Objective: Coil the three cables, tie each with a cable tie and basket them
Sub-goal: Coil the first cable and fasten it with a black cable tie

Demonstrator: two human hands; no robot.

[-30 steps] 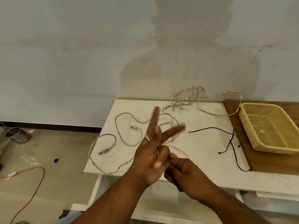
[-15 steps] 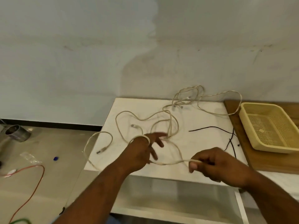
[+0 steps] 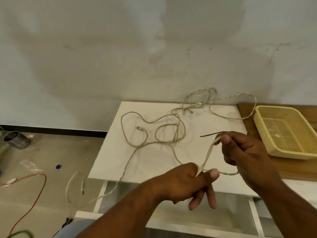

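A long beige cable point(image 3: 178, 131) sprawls in loose loops over the white table point(image 3: 111, 162), and its left end hangs off the table's front left edge. My left hand point(image 3: 187, 184) pinches this cable between thumb and forefinger at the table's front. My right hand point(image 3: 243, 152) holds the same cable a short way farther along, raised above the table. A second beige cable point(image 3: 202, 102) lies tangled at the back by the wall. A black cable tie point(image 3: 211, 134) shows beside my right hand. The yellow basket point(image 3: 262, 115) stands at the right, with nothing in it.
The basket rests on a wooden board point(image 3: 291, 170) at the table's right. To the left, the floor holds a metal can point(image 3: 16, 140), an orange wire point(image 3: 34, 200), and a blue cap point(image 3: 58, 166). A wall stands close behind the table.
My hands have moved apart and toward me. The right hand has lifted a stretch of the beige cable up and to the right, and the left hand now pinches it lower down.
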